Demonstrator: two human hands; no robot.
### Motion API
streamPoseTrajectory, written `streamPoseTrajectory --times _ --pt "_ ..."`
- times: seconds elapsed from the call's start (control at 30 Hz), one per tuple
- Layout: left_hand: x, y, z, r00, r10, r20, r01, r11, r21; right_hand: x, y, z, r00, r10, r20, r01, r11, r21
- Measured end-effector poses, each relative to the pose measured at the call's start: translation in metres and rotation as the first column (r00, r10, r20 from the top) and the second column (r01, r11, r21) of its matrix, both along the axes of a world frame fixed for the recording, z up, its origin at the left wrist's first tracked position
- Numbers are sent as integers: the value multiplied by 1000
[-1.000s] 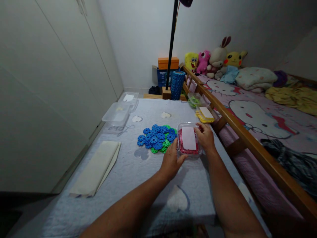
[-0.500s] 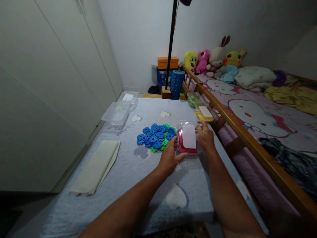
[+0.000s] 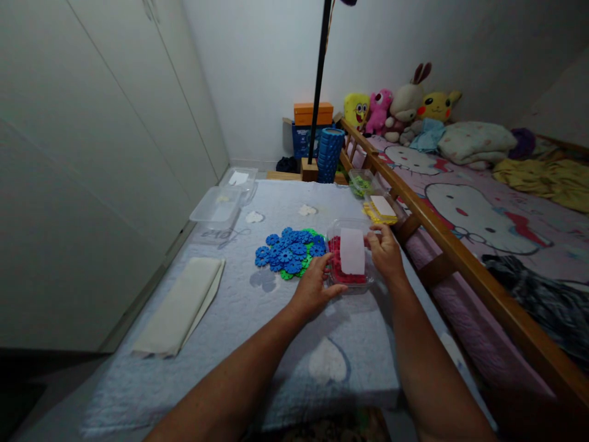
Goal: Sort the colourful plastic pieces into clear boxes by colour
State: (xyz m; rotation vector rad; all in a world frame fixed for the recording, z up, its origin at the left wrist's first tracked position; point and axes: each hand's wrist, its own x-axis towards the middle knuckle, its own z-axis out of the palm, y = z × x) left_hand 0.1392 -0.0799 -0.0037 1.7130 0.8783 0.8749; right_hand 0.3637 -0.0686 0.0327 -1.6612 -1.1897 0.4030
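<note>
A clear plastic box of red pieces (image 3: pixel 346 273) with a white label on its lid rests on the blue-grey padded table (image 3: pixel 257 344). My left hand (image 3: pixel 313 288) grips its near left side, fingers curled round the edge. My right hand (image 3: pixel 385 255) holds its right side, thumb on the lid. Just left of the box lies a pile of blue flower-shaped pieces (image 3: pixel 285 252) over several green ones (image 3: pixel 301 265).
A box of yellow pieces (image 3: pixel 381 210) and a box of green pieces (image 3: pixel 359 183) stand along the right edge by the wooden bed rail (image 3: pixel 460 258). Two empty clear tubs (image 3: pixel 219 205) sit at the far left. A folded cream cloth (image 3: pixel 179 307) lies at the left. A black pole (image 3: pixel 318 80) stands behind.
Both hands and the red box have shifted slightly away from me on the table; the view has tilted a little. The grip looks the same.
</note>
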Motion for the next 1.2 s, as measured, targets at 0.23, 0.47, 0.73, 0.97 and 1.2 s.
streamPoseTrajectory --times 0.23,0.47,0.73,0.97,1.2 --pt "-4 -3 6 999 23 -34 -22 999 34 10 -24 0 993 71 94 -64 995 -72" --pt "-3 -3 5 995 70 -75 -59 987 147 6 -39 -1 985 109 -132 -122 988 -94" --pt "-7 0 21 989 142 -38 -141 989 41 16 -45 -3 931 39 -362 -56 998 -35" --pt "7 6 24 968 215 -130 -243 933 -266 15 -34 -24 858 -83 -507 99 995 4" --pt "18 13 22 965 261 19 -233 889 -394 14 -31 -30 892 -150 -426 169 986 6"
